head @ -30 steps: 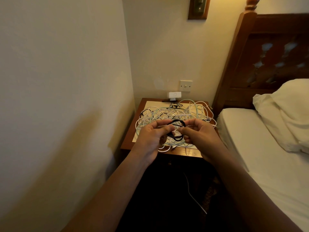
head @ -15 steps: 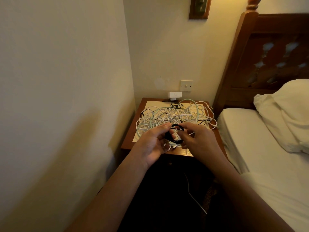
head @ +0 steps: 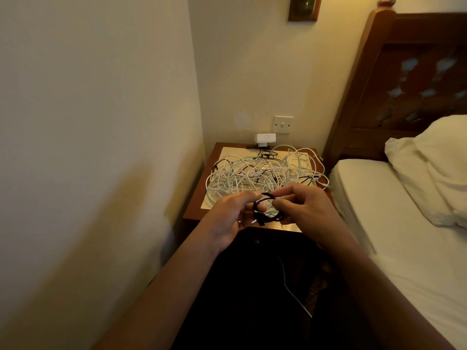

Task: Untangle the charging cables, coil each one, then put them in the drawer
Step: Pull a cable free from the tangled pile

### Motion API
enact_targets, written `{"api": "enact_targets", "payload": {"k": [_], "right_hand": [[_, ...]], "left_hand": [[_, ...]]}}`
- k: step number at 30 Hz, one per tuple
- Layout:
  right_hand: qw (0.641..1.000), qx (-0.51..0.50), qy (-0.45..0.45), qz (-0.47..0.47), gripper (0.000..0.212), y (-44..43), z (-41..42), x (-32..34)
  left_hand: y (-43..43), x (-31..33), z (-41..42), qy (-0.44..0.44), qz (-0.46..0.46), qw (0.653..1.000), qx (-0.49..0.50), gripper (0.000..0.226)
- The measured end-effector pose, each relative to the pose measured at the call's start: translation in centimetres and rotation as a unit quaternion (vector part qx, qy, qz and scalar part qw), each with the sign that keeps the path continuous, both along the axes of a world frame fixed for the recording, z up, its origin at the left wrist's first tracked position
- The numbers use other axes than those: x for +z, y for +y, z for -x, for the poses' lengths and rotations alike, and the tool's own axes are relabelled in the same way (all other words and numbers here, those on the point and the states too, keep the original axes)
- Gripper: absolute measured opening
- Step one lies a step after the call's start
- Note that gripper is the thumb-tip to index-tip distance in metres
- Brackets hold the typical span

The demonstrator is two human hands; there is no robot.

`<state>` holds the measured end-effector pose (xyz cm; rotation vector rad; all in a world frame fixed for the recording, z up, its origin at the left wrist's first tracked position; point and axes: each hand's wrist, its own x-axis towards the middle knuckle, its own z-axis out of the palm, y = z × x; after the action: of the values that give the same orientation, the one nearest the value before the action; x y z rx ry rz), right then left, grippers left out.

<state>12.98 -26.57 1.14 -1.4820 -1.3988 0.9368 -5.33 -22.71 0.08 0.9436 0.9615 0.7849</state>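
A small coil of black cable (head: 267,209) hangs between both hands over the front edge of the wooden nightstand (head: 195,198). My left hand (head: 231,218) pinches the coil's left side. My right hand (head: 307,210) grips its right side with thumb and forefinger. Behind them a big tangle of white, pale green and black cables (head: 260,173) covers the nightstand top. The drawer is hidden in the dark below my hands.
A wall stands close on the left. A bed (head: 404,236) with a pillow (head: 434,168) and wooden headboard flanks the right. A white charger (head: 264,139) sits at the nightstand's back, under a wall switch (head: 283,124). One white cable (head: 293,291) dangles toward the dark floor.
Both hands, with the black coil, have drawn slightly back toward me and down to the nightstand's front edge. The coil looks tighter than a second ago.
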Motion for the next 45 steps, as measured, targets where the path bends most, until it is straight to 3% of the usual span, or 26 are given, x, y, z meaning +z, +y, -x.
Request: {"api": "enact_targets", "payload": {"k": [2,4,9,14,21,25,28,32,36,41,45], "right_hand": [[0.999,0.023,-0.041,-0.002,0.015,0.0,-0.3,0.0],[0.999,0.029,-0.031,-0.004,0.016,0.2,-0.4,0.0],[0.997,0.012,0.077,0.03,0.018,0.2,0.0,-0.4],[0.984,0.001,0.168,0.051,0.015,-0.1,0.3,-0.8],[0.983,-0.024,0.178,0.046,0.016,-0.1,0.2,-0.5],[0.982,-0.025,0.174,0.067,0.018,-0.2,0.4,-0.5],[0.97,-0.015,0.222,0.102,0.021,-0.6,1.0,-1.0],[0.961,-0.062,0.266,0.048,0.02,-0.6,1.7,-1.3],[0.972,-0.067,0.222,0.027,0.018,0.1,1.2,-1.1],[0.989,-0.005,0.135,0.065,0.019,0.1,0.6,-0.1],[0.981,0.006,0.171,0.09,0.018,0.4,0.8,0.6]], "left_hand": [[0.1,0.2,0.3,0.028,-0.024,0.999,-0.022,0.022],[0.3,0.1,0.4,0.002,-0.032,0.999,-0.021,0.02],[0.7,-0.6,0.3,-0.133,0.03,0.991,0.018,0.018],[0.5,-1.3,0.0,-0.19,0.066,0.977,0.071,0.021],[0.0,-1.2,0.4,-0.201,0.078,0.974,0.065,0.03],[0.2,-1.3,0.5,-0.213,0.063,0.971,0.088,0.02],[0.2,-1.2,0.5,-0.229,0.056,0.967,0.098,0.018],[0.0,-1.1,-0.1,-0.202,0.046,0.974,0.093,0.035],[-0.2,-0.7,0.0,-0.135,0.025,0.989,0.056,0.042],[0.3,-0.2,0.5,0.01,-0.084,0.996,0.011,0.024],[0.3,0.1,-0.2,0.015,-0.113,0.991,0.069,0.021]]}}
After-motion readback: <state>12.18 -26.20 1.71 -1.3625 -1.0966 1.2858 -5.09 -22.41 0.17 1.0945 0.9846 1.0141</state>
